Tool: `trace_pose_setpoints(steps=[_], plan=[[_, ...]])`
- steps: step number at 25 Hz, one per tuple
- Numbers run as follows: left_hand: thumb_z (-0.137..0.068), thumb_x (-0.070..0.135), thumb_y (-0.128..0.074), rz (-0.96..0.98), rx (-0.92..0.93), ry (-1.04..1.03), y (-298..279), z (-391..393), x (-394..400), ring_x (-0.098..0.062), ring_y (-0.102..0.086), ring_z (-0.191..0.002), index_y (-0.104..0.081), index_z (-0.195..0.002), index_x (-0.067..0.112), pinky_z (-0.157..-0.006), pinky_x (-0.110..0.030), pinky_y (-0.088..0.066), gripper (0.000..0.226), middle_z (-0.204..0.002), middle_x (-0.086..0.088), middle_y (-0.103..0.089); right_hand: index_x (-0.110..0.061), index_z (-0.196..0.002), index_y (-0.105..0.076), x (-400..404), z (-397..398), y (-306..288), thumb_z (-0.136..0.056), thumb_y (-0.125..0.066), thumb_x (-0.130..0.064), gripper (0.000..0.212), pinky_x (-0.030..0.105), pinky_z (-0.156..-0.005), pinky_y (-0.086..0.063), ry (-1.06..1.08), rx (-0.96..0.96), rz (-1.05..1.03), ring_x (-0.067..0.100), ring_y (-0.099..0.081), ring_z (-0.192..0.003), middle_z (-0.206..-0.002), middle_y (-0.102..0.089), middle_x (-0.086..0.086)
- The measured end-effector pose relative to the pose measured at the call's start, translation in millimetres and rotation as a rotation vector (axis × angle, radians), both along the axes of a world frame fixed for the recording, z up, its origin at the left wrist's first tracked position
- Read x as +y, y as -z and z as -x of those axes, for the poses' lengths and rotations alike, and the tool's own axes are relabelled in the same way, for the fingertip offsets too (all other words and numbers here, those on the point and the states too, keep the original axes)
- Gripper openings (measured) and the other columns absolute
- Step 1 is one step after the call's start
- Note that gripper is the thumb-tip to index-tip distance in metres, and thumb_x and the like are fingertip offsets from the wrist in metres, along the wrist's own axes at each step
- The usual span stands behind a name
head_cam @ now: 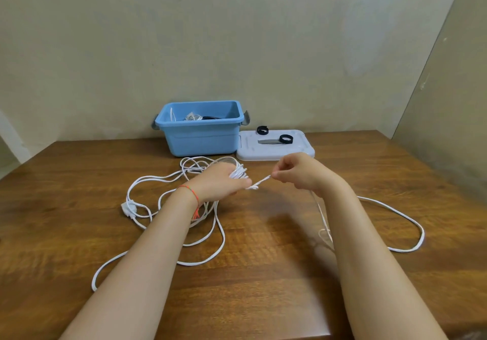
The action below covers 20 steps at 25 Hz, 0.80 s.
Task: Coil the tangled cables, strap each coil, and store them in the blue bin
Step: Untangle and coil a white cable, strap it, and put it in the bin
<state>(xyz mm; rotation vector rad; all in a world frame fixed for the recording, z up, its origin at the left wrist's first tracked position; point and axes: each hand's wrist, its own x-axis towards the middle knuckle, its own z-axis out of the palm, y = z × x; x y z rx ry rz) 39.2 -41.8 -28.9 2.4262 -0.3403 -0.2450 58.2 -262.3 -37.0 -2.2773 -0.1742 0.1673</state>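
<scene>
A long white cable (pixel 210 245) lies in loose tangled loops on the wooden table (pixel 263 287). My left hand (pixel 218 181) grips a bunch of its loops (pixel 238 173) above the table. My right hand (pixel 297 171) pinches a short stretch of the same cable (pixel 259 181), pulled taut between both hands. Another run of the cable (pixel 411 223) trails off in a big loop to the right. The blue bin (pixel 203 139) stands at the back against the wall, with coiled cables (pixel 193 117) inside. Two black straps (pixel 286 139) (pixel 262 130) lie on and beside the bin's pale lid (pixel 274 152).
A white plug (pixel 129 208) of the cable rests on the table at the left. The wall (pixel 237 36) rises just behind the bin, and a second wall (pixel 453 89) closes the right side. The table's front edge (pixel 263 335) is near my elbows.
</scene>
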Motion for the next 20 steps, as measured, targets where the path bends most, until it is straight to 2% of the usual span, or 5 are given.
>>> trace_pose_setpoints(steps=[4, 10, 12, 16, 20], plan=[[-0.102, 0.034, -0.053, 0.347, 0.152, 0.148, 2, 5, 8, -0.010, -0.041, -0.056, -0.059, -0.083, 0.015, -0.061, -0.024, -0.040, 0.028, -0.065, 0.002, -0.049, -0.030, -0.079, -0.069, -1, 4, 5, -0.093, -0.067, -0.030, 0.014, 0.026, -0.067, -0.042, -0.046, -0.074, 0.086, 0.015, -0.052, -0.078, -0.082, -0.061, -0.002], [-0.105, 0.012, -0.039, 1.399, 0.304, -0.028, 3, 5, -6, -0.009, -0.035, -0.050, -0.051, -0.088, 0.011, -0.063, -0.026, -0.041, 0.020, -0.064, -0.001, -0.040, -0.021, -0.081, -0.065, 28, 22, 16, -0.102, -0.051, -0.019, 0.026, 0.030, -0.079, -0.042, -0.181, -0.086, -0.489, 0.011, -0.054, -0.075, -0.077, -0.061, -0.005], [-0.104, 0.015, -0.045, 1.188, 0.067, -0.263, 8, 0, -14, -0.012, -0.039, -0.053, -0.052, -0.088, 0.012, -0.060, -0.028, -0.041, 0.018, -0.066, -0.002, -0.042, -0.019, -0.079, -0.064, 44, 25, 17, -0.104, -0.047, -0.020, 0.030, 0.033, -0.078, -0.042, -0.225, -0.048, -0.583, 0.013, -0.052, -0.072, -0.073, -0.058, -0.002], [-0.100, 0.032, -0.054, 0.239, -0.330, -0.392, 18, 1, -9, -0.019, -0.054, -0.081, -0.055, -0.095, 0.015, -0.069, -0.033, -0.042, 0.018, -0.086, -0.001, -0.057, -0.018, -0.074, -0.054, 58, 23, -6, -0.105, -0.039, -0.017, 0.034, 0.023, -0.050, -0.034, 0.052, -0.015, -0.940, 0.012, -0.036, -0.048, -0.053, -0.040, -0.004], [-0.092, 0.036, -0.068, 0.249, -0.100, 0.000, 0, 13, 6, -0.014, -0.058, -0.071, -0.065, -0.097, 0.006, -0.066, -0.031, -0.049, 0.031, -0.081, -0.008, -0.065, -0.015, -0.069, -0.056, 22, -1, -14, -0.099, -0.042, -0.018, 0.034, 0.027, -0.049, -0.029, 0.504, -0.198, -0.437, 0.021, -0.039, -0.052, -0.056, -0.044, 0.001]])
